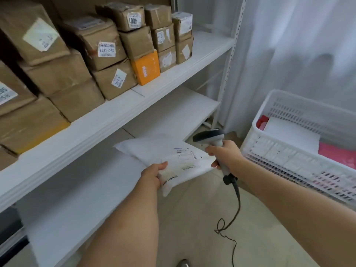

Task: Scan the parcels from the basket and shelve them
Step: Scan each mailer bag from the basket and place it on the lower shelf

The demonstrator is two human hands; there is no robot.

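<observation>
Your left hand (154,175) pinches the near corner of the flat white plastic mailer parcel (169,157), thumb on top, holding it just off the white metal shelf (119,120). Right of those fingers, your right hand (225,157) wraps the grey handheld corded scanner (212,139), its head over the parcel's label. Further right stands the white slotted plastic basket (300,151).
</observation>
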